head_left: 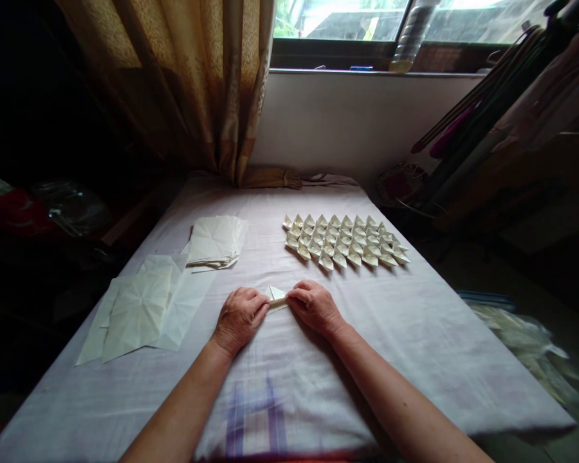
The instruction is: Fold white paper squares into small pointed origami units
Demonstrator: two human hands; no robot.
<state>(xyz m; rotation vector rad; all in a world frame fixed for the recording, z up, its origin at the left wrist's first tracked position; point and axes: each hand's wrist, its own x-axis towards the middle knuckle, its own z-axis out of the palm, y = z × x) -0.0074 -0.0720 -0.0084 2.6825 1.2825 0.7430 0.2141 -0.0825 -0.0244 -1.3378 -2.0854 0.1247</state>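
A small folded paper piece (276,294), pale and pointed at the top, is held just above or on the cloth between my two hands. My left hand (241,316) is closed, its thumb and fingers pinching the piece's left end. From the other side, my right hand (314,306) pinches the right end, fingers curled. Beyond my right hand, several folded paper boats (345,241) stand in close rows. Past my left hand lies a stack of creased paper squares (213,241). Larger creased sheets (137,305) overlap at the left.
A pale cloth (390,360) covers the table. Behind it hang a gold curtain (174,77) and a window with a plastic bottle (413,38) on its sill. Plastic bags (525,347) lie below the right edge. Umbrellas or clothes hang at the upper right.
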